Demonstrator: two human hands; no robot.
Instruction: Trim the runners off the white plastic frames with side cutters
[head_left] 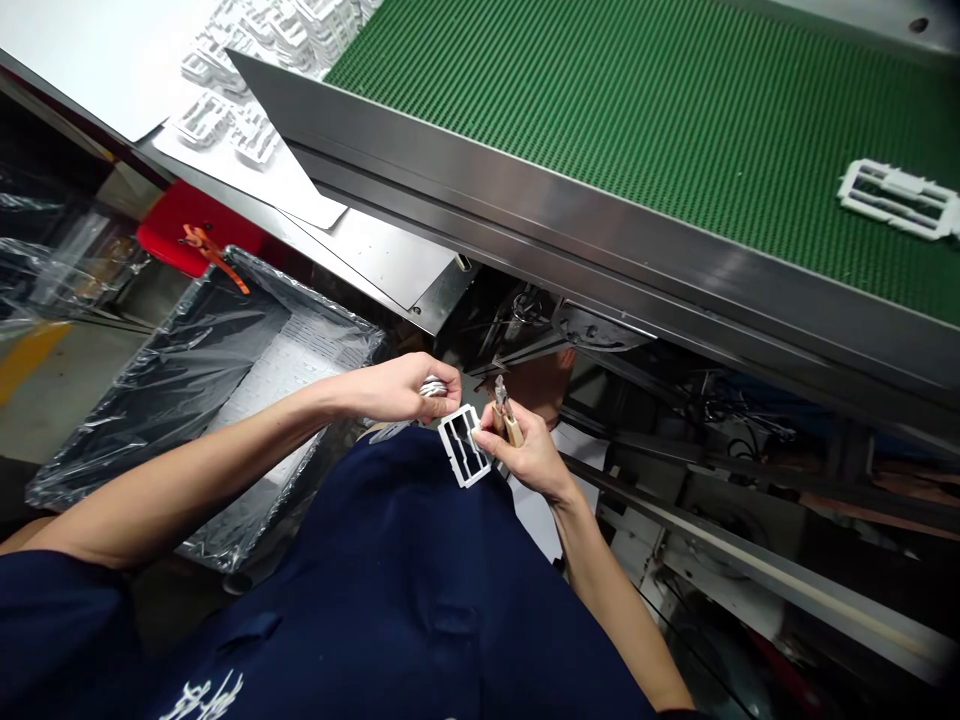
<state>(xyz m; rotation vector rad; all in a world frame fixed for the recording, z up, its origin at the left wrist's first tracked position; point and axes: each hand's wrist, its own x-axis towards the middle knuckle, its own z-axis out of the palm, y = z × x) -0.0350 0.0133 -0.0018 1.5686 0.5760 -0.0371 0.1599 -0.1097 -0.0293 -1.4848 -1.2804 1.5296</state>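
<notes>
**Thin frame pinched beside conveyor**

Just before the green ribbed conveyor belt [600,130], the right hand [534,458] pinched a white slotted plastic frame [454,461] and held tan-handled metal nippers [514,430]; the left hand [401,388] curled around white pieces [433,387]. Likely light, stiff and snappable, the frame suited a rim grip. The belt's steel side wall [480,200] stood between.

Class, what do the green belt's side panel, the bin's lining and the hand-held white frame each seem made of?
Side panel: metal, perhaps steel; grey, brushed-looking sheen.
Lining: clear, glossy plastic film; wrinkles and bright glints.
White frame: probably moulded plastic, fairly matte; even colour, thin bars.
</notes>
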